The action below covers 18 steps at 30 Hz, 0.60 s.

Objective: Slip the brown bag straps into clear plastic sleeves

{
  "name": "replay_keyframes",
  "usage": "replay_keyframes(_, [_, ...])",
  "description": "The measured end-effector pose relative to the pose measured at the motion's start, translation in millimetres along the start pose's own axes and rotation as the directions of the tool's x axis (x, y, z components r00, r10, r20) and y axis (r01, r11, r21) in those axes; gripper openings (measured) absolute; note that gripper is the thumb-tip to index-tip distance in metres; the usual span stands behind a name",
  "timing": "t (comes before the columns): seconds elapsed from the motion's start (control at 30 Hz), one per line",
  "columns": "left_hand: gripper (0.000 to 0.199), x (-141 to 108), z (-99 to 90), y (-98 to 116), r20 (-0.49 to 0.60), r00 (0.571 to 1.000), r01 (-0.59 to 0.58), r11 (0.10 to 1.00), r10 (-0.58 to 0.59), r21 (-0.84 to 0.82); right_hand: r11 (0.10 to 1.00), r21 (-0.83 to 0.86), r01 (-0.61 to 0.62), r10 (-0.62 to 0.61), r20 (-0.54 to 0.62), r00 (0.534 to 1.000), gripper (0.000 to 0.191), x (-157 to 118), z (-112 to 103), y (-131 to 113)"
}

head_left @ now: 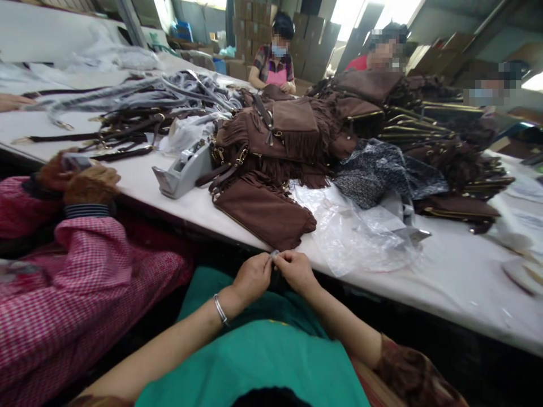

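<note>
My left hand (253, 277) and my right hand (294, 270) meet at the table's front edge, above my green apron (254, 362). Both are closed in a pinch, fingertips touching, around a tiny pale, shiny piece too small to name. Just beyond them lies a brown fringed bag (265, 209), its corner close to my fingers. More brown fringed bags (292, 124) with gold-coloured hardware are heaped behind it. Clear plastic wrapping (352, 237) rests to the right of my hands.
A grey tape dispenser (184, 169) stands left of the bags. Dark straps (127, 121), some in plastic, spread over the white table (458, 282). At my left a co-worker's hands (82, 178) hold something small. Other people sit across the table. Black-and-white fabric (373, 172) lies right.
</note>
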State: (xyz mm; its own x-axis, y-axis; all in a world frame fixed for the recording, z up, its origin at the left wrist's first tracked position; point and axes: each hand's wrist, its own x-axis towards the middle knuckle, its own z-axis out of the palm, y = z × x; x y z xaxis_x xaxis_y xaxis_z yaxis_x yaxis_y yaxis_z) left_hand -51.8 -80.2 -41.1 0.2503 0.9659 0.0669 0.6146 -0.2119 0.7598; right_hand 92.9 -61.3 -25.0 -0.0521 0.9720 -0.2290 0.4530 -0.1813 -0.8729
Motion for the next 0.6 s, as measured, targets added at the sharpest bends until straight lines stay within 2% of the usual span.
replay_keyframes(0.2, [0.031,-2.7,4.1,-3.1,0.018,0.998,-0.056,0.997,0.055,0.057,0.998,-0.031,-0.045,0.045,-0.008,0.999,0.03,-0.1,1.5,3.9])
replay_keyframes(0.33, [0.027,-5.9,4.1,-1.6,0.026,0.999,-0.043,0.989,0.04,0.142,0.997,-0.065,-0.051,0.049,-0.031,0.998,0.029,-0.3,3.3,2.0])
replay_keyframes(0.47, [0.026,-10.5,5.0,-1.2,-0.035,0.999,0.006,0.977,0.002,0.215,0.995,-0.098,-0.036,0.03,-0.066,0.997,0.028,-0.1,6.2,1.3])
replay_keyframes(0.6, [0.032,-14.0,5.0,-5.1,-0.017,0.996,-0.075,0.945,0.084,0.319,0.992,-0.122,-0.036,0.024,-0.094,0.995,0.029,-0.7,8.4,0.8])
